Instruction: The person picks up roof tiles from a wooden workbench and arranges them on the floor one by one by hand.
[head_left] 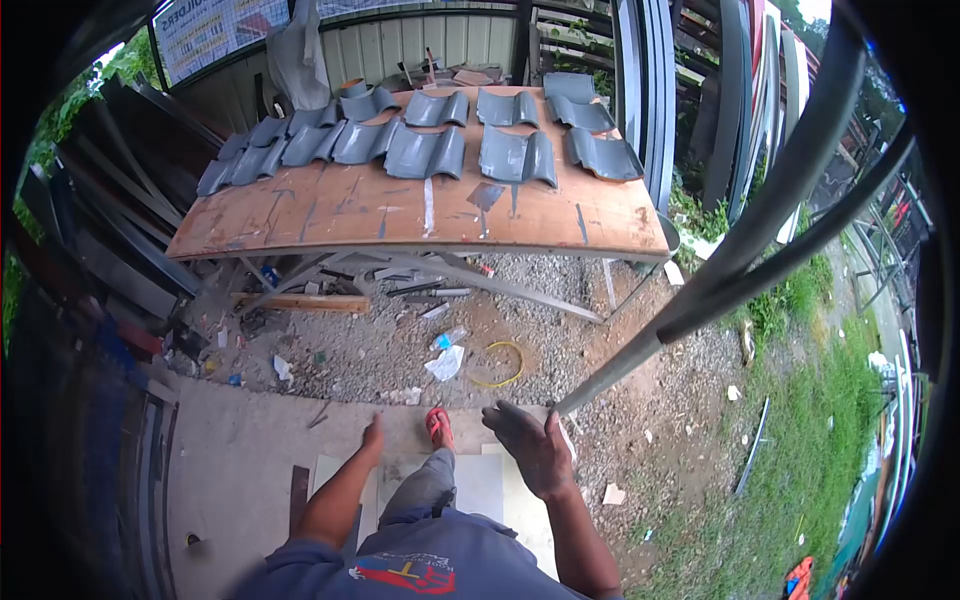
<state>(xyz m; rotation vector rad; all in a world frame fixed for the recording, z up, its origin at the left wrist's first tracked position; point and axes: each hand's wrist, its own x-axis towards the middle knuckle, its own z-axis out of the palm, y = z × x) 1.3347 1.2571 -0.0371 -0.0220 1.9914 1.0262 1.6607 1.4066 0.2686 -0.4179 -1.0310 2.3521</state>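
Observation:
My right hand (533, 445) grips the near end of a long grey metal bar (745, 250) that slants up to the top right, beside a second similar bar. My left hand (373, 436) hangs low by my side with the fingers together and nothing in it. Between the hands I see my leg in grey trousers and a foot in a red sandal (438, 426). Ahead stands a wooden table (400, 215) with several grey painted roof tiles (515, 157) laid in rows on its far half.
Gravel ground under the table holds scrap wood, paper litter and a yellow ring (500, 365). A concrete slab (240, 450) lies under my feet. Dark metal sections lean at the left (110, 200) and back right. Grass runs along the right side (800, 440).

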